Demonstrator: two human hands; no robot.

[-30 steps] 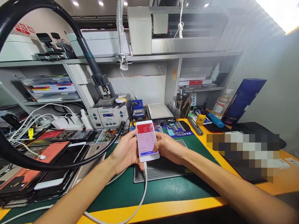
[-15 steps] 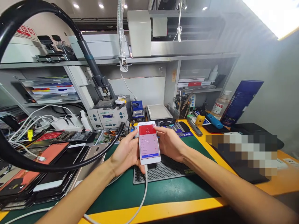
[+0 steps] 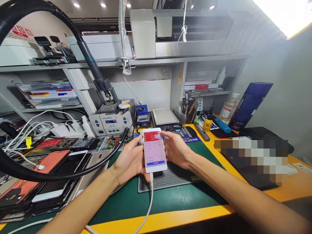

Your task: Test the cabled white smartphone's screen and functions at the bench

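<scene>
At frame centre, just above the perforated grey work mat point(image 3: 170, 177), a white smartphone point(image 3: 154, 149) is held upright-tilted, screen lit: red banner on top, pale list below, blue button near the bottom edge. Text too small to be read.

Left hand point(image 3: 129, 161): wrapped around the phone's left edge and back, fingers curled in a clamp, thumb along the side. Right hand point(image 3: 175, 150): cupped against the right edge, fingers closed behind the body; whether the thumb is on the glass cannot be told.

A white charging cable point(image 3: 147, 208) is plugged into the bottom port and trails down over the green mat point(image 3: 156, 200) toward the yellow tabletop point(image 3: 170, 217) edge.

Status, as judged: phone is assembled, powered, connected and showing an app page, so any reassembly looks done. On-screen checking appears to be in hand; the cable is not yet unplugged and the phone not yet set down.

Around it: stacked phones and screens point(image 3: 46, 175) at lower left, hot-air rework station point(image 3: 110, 121) behind the left hand, its black hose point(image 3: 36, 174) arcing across the left of frame, heating plate point(image 3: 165, 117) at centre back.
</scene>
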